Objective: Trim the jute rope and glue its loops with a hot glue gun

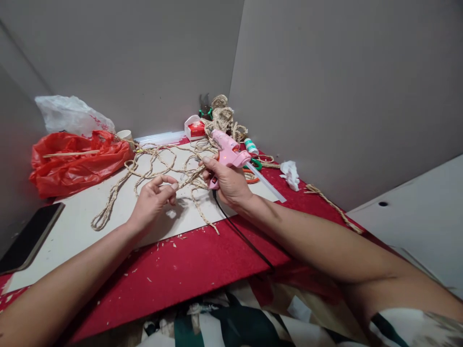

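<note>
My right hand (229, 182) is wrapped round a pink hot glue gun (226, 147), its nozzle tilted up and away. A clear glue stick (265, 180) pokes out of its back end. Between the thumb and fingers of that same hand runs a braided straw cord (188, 180). My left hand (155, 196) pinches the cord a short way to the left, so a piece is stretched between both hands. Loose loops of the cord (112, 202) lie on a white board (144, 233) below and behind the hands.
A red plastic bag (77, 168) and a phone (31, 236) lie at left. Further back are more glue sticks (161, 139), a red and white box (195, 128), pliers (205, 108) and a cord bundle (222, 115). Crumpled tissue (290, 174) sits right. A black cable (246, 236) crosses the red cloth (202, 260).
</note>
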Demonstrator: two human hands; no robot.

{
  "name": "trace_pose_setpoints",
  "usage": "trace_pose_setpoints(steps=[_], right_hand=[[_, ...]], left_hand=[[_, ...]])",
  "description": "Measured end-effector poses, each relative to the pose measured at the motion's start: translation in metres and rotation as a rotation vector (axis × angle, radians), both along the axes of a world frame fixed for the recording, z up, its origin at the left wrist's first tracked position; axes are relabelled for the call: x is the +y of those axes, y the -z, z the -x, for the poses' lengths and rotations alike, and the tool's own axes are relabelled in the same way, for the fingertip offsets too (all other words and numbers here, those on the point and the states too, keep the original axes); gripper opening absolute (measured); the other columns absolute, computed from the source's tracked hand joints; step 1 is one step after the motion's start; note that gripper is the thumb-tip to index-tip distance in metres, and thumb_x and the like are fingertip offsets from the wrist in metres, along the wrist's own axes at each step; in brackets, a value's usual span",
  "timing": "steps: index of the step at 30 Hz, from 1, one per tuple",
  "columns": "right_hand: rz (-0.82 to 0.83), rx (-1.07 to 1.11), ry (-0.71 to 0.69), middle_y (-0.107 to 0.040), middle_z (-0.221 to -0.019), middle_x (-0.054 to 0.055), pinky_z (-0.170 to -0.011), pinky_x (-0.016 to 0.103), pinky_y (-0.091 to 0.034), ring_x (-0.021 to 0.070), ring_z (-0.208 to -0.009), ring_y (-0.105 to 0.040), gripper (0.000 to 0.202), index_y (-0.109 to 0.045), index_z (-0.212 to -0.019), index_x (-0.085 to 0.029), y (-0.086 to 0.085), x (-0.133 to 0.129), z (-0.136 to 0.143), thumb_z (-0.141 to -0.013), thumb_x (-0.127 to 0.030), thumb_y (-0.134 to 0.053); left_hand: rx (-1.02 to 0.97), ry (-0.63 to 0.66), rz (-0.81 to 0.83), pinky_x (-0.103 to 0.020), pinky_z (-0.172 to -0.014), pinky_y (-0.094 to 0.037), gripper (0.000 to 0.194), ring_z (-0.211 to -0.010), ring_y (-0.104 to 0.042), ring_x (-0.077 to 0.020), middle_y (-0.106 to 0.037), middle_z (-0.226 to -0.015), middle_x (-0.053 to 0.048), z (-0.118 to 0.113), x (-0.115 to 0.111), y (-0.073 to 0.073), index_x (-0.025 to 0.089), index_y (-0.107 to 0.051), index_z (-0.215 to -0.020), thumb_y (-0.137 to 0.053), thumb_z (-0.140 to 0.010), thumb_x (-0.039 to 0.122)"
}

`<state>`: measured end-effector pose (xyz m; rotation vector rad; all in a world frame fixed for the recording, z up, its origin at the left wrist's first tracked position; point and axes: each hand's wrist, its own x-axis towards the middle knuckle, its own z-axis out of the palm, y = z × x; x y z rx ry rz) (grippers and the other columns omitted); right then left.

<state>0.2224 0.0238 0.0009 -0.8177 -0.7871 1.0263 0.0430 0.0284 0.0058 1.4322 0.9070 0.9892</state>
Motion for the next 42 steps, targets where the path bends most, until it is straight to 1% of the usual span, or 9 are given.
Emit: trace_pose_setpoints(steps=[6, 11, 13, 17, 20, 25, 31, 35, 42], right_hand=[[-0.033, -0.015, -0.006, -0.057, -0.054, -0.005, -0.039, 0.02, -0.031, 0.0072, -0.044, -0.047, 0.033, -0.054, -0.068, -0.02, 0.0, 0.001, -0.001, -0.062, -0.041, -0.079], [0.004, -0.081, -0.102, -0.057, -0.052, -0.005, -0.038, 0.019, -0.028, 0.0077, -0.044, -0.047, 0.034, -0.054, -0.072, -0.019, 0.004, -0.004, 0.001, -0.065, -0.043, -0.078], [-0.002, -0.126, -0.191, -0.057, -0.055, -0.005, -0.04, 0.019, -0.03, 0.0079, -0.046, -0.049, 0.032, -0.055, -0.074, -0.02, 0.005, -0.008, 0.004, -0.068, -0.042, -0.077], [-0.08, -0.266, -0.378, -0.054, -0.056, -0.004, -0.047, 0.022, -0.039, 0.0089, -0.049, -0.051, 0.033, -0.053, -0.068, -0.019, 0.003, -0.019, 0.012, -0.075, -0.046, -0.07], [-0.086, -0.322, -0.459, -0.05, -0.054, -0.005, -0.05, 0.025, -0.043, 0.0106, -0.049, -0.051, 0.038, -0.05, -0.064, -0.019, 0.0, -0.025, 0.014, -0.077, -0.051, -0.067], [-0.112, -0.511, -0.33, -0.052, -0.06, -0.003, -0.054, 0.025, -0.04, 0.0099, -0.056, -0.047, 0.033, -0.057, -0.07, -0.017, 0.0, -0.025, 0.008, -0.08, -0.047, -0.065], [-0.175, -0.533, -0.488, -0.059, -0.063, 0.0, -0.058, 0.028, -0.042, 0.0127, -0.06, -0.051, 0.03, -0.061, -0.078, -0.018, -0.005, -0.027, 0.004, -0.083, -0.047, -0.062], [-0.11, -0.459, -0.413, -0.057, -0.067, -0.002, -0.052, 0.025, -0.039, 0.0095, -0.055, -0.046, 0.032, -0.062, -0.088, -0.017, -0.007, -0.027, 0.006, -0.076, -0.047, -0.069], [-0.054, -0.366, -0.352, -0.049, -0.062, -0.006, -0.049, 0.023, -0.036, 0.0068, -0.052, -0.042, 0.03, -0.056, -0.084, -0.017, -0.005, -0.024, 0.005, -0.075, -0.042, -0.07]], left_hand=[[0.169, -0.118, -0.217, -0.023, -0.055, -0.039, 0.015, -0.055, -0.048, -0.0091, -0.058, -0.064, 0.002, 0.006, 0.007, 0.002, 0.016, -0.065, -0.075, -0.069, -0.075, 0.031], [0.288, -0.255, -0.393, -0.027, -0.072, -0.048, 0.027, -0.08, -0.061, -0.0151, -0.068, -0.103, -0.007, 0.009, 0.01, 0.002, 0.017, -0.066, -0.104, -0.063, -0.08, 0.029], [0.252, -0.206, -0.426, -0.03, -0.084, -0.047, 0.028, -0.095, -0.062, -0.0173, -0.068, -0.108, -0.008, 0.008, 0.008, -0.001, 0.017, -0.065, -0.108, -0.06, -0.084, 0.032], [0.149, 0.204, -0.197, -0.03, -0.083, -0.049, 0.027, -0.087, -0.064, -0.0165, -0.071, -0.091, -0.005, 0.001, -0.005, -0.01, 0.017, -0.066, -0.103, -0.059, -0.087, 0.038], [0.087, 0.342, -0.025, -0.026, -0.07, -0.049, 0.027, -0.067, -0.063, -0.0132, -0.069, -0.075, -0.003, -0.001, -0.012, -0.012, 0.015, -0.066, -0.096, -0.063, -0.085, 0.04], [0.002, 0.333, 0.147, -0.02, -0.059, -0.045, 0.024, -0.054, -0.058, -0.0077, -0.069, -0.069, -0.003, 0.003, -0.01, -0.011, 0.012, -0.066, -0.081, -0.069, -0.082, 0.036], [-0.115, 0.387, 0.352, -0.021, -0.06, -0.047, 0.028, -0.057, -0.061, -0.0091, -0.07, -0.07, -0.004, 0.004, -0.009, -0.015, 0.012, -0.07, -0.079, -0.077, -0.073, 0.038], [-0.137, 0.332, 0.307, -0.02, -0.063, -0.047, 0.02, -0.06, -0.061, -0.0085, -0.068, -0.07, -0.002, 0.004, -0.01, -0.018, 0.014, -0.07, -0.078, -0.077, -0.074, 0.033], [-0.089, 0.2, 0.12, -0.02, -0.063, -0.045, 0.015, -0.061, -0.058, -0.0083, -0.066, -0.068, 0.0, 0.004, -0.01, -0.017, 0.017, -0.07, -0.078, -0.075, -0.076, 0.03]])
